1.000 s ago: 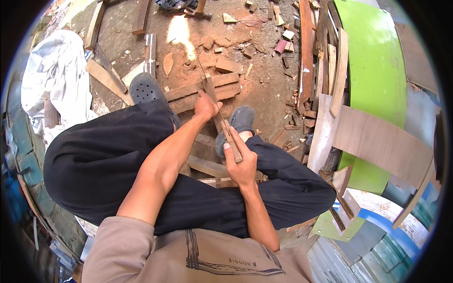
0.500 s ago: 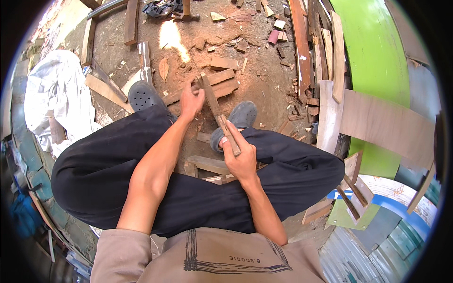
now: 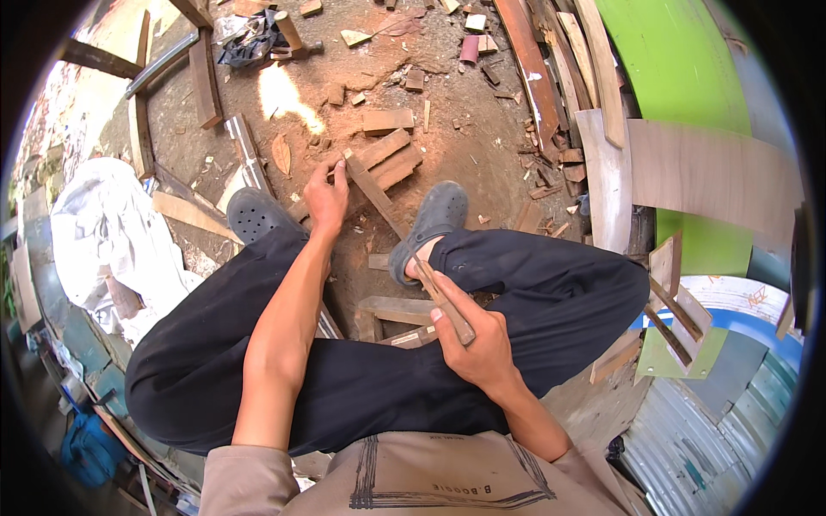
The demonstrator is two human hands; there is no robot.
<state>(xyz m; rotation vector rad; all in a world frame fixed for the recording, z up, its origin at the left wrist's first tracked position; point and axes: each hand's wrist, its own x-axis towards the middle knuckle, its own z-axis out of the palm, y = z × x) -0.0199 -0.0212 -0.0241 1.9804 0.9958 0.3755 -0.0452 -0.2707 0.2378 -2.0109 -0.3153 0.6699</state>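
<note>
My right hand (image 3: 477, 340) is closed around the near end of a long, slim brown wooden piece (image 3: 372, 187), thumb laid along it. The piece slants away to the far left and looks narrowed near its middle; whether it is one part or two in line, I cannot tell. Beside its far end is my left hand (image 3: 327, 196), fingers curled in a pinch. What sits between those fingers is hidden. Below the far end, several short wood blocks (image 3: 397, 163) lie on the dirt floor between my grey clogs (image 3: 258, 215).
A hammer (image 3: 292, 39) lies by a dark bundle at the far left. White cloth (image 3: 112, 245) is heaped on the left. Boards (image 3: 602, 77) and a green panel (image 3: 680, 103) line the right. A small wooden frame (image 3: 396, 308) stands between my legs.
My right hand has moved right and nearer to me with the wooden piece. My left hand has shifted left, its fingers now beside the far end. The whole view has also shifted.
</note>
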